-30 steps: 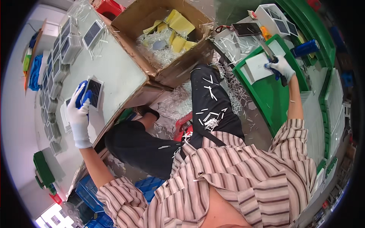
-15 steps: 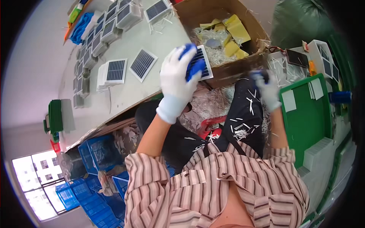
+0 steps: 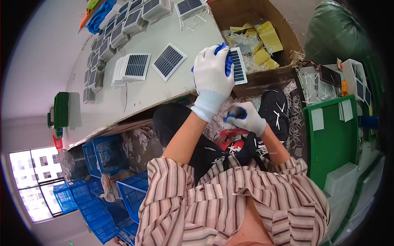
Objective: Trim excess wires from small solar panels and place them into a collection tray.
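My left hand (image 3: 213, 74), in a white glove with blue-coated fingers, is closed on a small solar panel (image 3: 239, 67) with a white border. The panel sits at the table's edge, beside the cardboard box, its left part hidden by my fingers. My right hand (image 3: 249, 119), gloved the same way, is closed above my lap, lower than the left. A dark thing with a rounded end (image 3: 238, 111) shows at its fingers, too smeared to name. Left of my left hand, a loose solar panel (image 3: 169, 61) lies near a fanned stack of panels (image 3: 136, 66) on the white table (image 3: 164, 88).
The cardboard box (image 3: 262, 76) holds white strips and yellow pieces. Stacked panels (image 3: 133, 22) line the table's far side. A green tray (image 3: 330, 137) with white cards is at right, below a green sack (image 3: 334, 35). Blue crates (image 3: 106, 156) stand at lower left. White strips lie on my trousers.
My right hand has swung left from over my right knee to above my lap, below my left hand. My left hand keeps its hold on the panel. The whole view has shifted slightly.
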The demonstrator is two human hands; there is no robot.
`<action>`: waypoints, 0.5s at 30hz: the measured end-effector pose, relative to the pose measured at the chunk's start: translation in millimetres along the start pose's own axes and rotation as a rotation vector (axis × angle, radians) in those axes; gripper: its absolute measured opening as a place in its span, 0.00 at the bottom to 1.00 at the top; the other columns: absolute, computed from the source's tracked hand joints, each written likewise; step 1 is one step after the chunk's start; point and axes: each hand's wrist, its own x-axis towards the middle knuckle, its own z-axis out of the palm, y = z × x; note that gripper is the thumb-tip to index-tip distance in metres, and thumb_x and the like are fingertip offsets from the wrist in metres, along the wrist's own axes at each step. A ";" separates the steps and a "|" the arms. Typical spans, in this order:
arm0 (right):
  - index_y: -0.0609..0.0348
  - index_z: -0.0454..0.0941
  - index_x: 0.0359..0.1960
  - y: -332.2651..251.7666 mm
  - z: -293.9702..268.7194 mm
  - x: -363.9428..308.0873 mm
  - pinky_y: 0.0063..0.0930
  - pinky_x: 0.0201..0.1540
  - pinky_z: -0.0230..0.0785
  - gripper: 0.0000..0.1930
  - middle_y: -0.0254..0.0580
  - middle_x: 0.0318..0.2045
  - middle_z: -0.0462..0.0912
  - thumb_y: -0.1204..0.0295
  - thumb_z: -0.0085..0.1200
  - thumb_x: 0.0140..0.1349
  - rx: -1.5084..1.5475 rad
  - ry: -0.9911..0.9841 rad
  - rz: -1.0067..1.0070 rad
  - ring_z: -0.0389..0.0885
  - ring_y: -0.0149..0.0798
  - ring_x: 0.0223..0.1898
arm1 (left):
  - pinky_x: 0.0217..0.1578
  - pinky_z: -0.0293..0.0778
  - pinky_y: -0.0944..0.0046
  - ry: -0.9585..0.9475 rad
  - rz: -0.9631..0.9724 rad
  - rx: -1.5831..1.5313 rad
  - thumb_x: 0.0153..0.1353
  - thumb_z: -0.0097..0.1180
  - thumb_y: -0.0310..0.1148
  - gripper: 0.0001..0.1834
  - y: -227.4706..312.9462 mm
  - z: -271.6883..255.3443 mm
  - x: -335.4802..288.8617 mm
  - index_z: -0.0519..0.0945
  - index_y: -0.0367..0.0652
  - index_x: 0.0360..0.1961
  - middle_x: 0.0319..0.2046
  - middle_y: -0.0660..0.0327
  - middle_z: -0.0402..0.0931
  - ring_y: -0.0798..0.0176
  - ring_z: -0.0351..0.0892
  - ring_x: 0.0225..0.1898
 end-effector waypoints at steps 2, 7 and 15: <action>0.65 0.72 0.41 17.3 3.2 -0.6 0.21 0.36 0.72 0.14 0.39 0.31 0.81 0.77 0.59 0.53 0.443 0.416 0.210 0.79 0.28 0.31 | 0.48 0.68 0.53 0.007 -0.002 -0.006 0.47 0.58 0.27 0.18 2.5 0.2 2.0 0.79 0.45 0.43 0.42 0.56 0.75 0.49 0.72 0.46; 0.60 0.69 0.50 65.8 9.9 50.3 0.30 0.46 0.71 0.16 0.41 0.42 0.79 0.73 0.53 0.60 -0.052 0.733 0.025 0.79 0.39 0.41 | 0.48 0.69 0.53 -0.016 -0.018 -0.013 0.47 0.58 0.27 0.18 11.1 3.6 1.7 0.78 0.42 0.43 0.42 0.55 0.75 0.48 0.72 0.47; 0.58 0.71 0.50 28.9 -4.6 103.0 0.32 0.51 0.73 0.22 0.43 0.43 0.79 0.52 0.38 0.68 1.170 0.580 0.238 0.79 0.36 0.44 | 0.54 0.64 0.54 -0.092 0.131 -0.181 0.43 0.63 0.31 0.23 -6.4 -5.0 -4.0 0.76 0.38 0.44 0.46 0.51 0.71 0.47 0.68 0.51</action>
